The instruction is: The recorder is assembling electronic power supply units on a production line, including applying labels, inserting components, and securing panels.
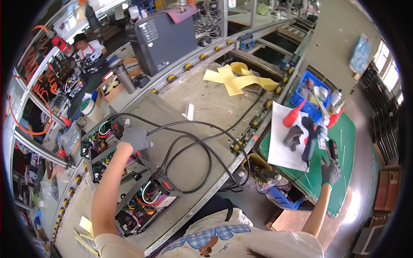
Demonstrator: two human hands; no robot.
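Observation:
My left hand point(134, 138), in a grey glove, rests with fingers apart on the edge of an open-sided electronic unit point(101, 139) whose circuit boards and coloured wires show. A similar open unit point(144, 200) stands nearer to me, with a white wire loop on it. A thick black cable point(202, 136) loops from the units across the bench. At the right, my gloved right hand point(331, 173) is closed over a small red-and-black hand tool point(325, 161) at the green tabletop; its fingers hide most of the tool. A black-handled tool point(333, 149) lies just beyond.
Beside the tools on the green table point(346, 142) lie a black power screwdriver point(310, 142), white paper point(279, 148), a red bottle point(293, 115) and a blue bin point(304, 103). Yellow sheets point(236, 80) lie on the roller line. A dark cabinet point(165, 41) stands behind; a co-worker point(88, 51) sits far left.

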